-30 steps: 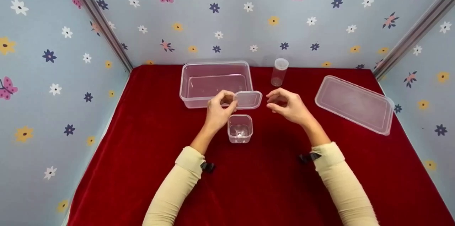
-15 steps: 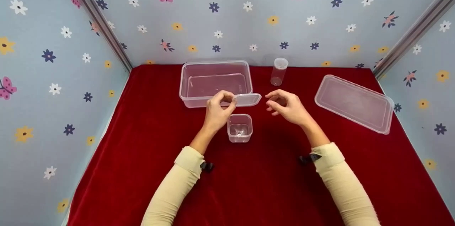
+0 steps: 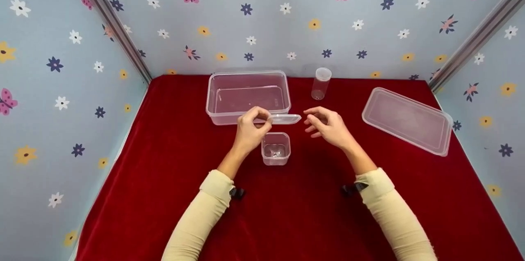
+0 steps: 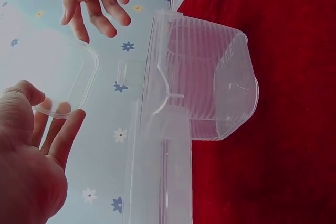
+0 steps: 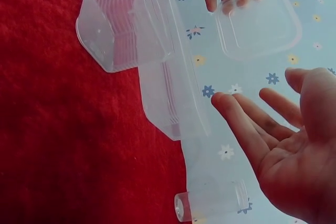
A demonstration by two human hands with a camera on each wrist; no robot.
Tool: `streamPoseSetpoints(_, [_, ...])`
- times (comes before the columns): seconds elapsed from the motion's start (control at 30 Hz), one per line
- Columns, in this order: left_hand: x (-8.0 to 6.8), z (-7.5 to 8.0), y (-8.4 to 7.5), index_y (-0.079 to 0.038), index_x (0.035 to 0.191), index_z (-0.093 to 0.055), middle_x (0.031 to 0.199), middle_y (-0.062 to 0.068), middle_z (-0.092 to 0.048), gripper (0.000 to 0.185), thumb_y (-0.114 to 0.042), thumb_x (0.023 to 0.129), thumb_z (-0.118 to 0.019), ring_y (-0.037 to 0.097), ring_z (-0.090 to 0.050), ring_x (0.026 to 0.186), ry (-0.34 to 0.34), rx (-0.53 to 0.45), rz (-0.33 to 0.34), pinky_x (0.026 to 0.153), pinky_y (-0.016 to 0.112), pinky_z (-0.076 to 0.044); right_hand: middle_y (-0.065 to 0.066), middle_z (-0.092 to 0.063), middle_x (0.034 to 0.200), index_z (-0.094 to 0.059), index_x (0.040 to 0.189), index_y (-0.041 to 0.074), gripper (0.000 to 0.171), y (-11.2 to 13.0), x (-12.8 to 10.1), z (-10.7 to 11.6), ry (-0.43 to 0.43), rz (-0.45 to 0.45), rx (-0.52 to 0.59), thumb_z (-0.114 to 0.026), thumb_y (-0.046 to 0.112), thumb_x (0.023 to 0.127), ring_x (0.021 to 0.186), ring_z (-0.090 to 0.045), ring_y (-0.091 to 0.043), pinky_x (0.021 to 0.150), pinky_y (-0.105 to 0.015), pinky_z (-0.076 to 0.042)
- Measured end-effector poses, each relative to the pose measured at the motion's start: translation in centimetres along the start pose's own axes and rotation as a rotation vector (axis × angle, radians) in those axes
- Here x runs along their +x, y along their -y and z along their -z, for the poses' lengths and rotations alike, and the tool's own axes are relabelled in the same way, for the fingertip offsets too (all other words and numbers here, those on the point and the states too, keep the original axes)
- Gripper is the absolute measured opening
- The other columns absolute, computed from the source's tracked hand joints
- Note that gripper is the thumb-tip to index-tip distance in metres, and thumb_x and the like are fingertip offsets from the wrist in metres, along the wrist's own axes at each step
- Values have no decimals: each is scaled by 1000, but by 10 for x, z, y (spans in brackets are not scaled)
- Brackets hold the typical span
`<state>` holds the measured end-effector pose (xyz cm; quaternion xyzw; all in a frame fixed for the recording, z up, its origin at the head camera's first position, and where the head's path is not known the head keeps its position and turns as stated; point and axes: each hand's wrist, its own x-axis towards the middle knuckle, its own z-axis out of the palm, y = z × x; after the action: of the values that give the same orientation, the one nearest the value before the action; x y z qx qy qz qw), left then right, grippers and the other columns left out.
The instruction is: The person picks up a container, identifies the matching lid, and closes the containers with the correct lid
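A small clear square lid [image 3: 284, 119] hangs level above a small clear square cup [image 3: 275, 149] on the red cloth. My left hand [image 3: 251, 129] pinches the lid's left edge; the left wrist view shows the lid [image 4: 59, 80] between thumb and fingers. My right hand [image 3: 326, 126] hovers just right of the lid with fingers relaxed and holds nothing; the right wrist view shows its open palm [image 5: 286, 150] near the lid [image 5: 258, 23]. The cup [image 5: 123, 22] stands uncovered.
A large clear rectangular tub [image 3: 247, 96] stands behind the cup. Its big lid [image 3: 407, 120] lies at the right. A clear capped vial [image 3: 320, 83] stands at the back. Flowered walls close in the red cloth [image 3: 295, 211] on three sides.
The left hand has tipped the small lid from tilted to nearly flat above the cup. The right hand has drifted slightly left toward the lid's free edge.
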<state>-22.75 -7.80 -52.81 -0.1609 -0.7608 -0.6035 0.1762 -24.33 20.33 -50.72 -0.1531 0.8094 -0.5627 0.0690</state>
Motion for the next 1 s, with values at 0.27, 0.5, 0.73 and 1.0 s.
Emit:
streamPoseSetpoints(0.27, [0,2,3,1,94,-77,92,7,-77,7,7,89,-76,21,-78,93,16,38,-58,79,22,-68,1,-80,105,-68,145,-4,39,0,-1,-2,-21,-81,101,-60,23,118,87,-85,-20,72,-33,-71])
streamPoseSetpoints(0.5, [0,3,4,-1,91,-78,92,9,-78,10,9,87,-78,21,-77,91,22,64,-152,85,35,-68,6,-79,101,-65,148,-5,42,1,-1,-3,-8,-119,163,-58,23,118,80,-83,-15,69,-31,-70])
streamPoseSetpoints(0.73, [1,2,5,0,91,-78,93,13,-77,15,14,85,-76,21,-75,88,40,33,-203,82,39,-70,-1,-81,105,-65,149,-5,43,2,-1,-3,1,-134,173,-58,24,118,79,-83,-13,68,-29,-69])
streamPoseSetpoints(1.0, [-1,-1,6,1,89,-78,94,16,-76,24,22,80,-75,28,-77,90,35,1,-259,81,38,-71,6,-80,100,-63,151,-6,43,2,0,-6,6,-143,180,-59,22,118,77,-82,-12,68,-27,-69])
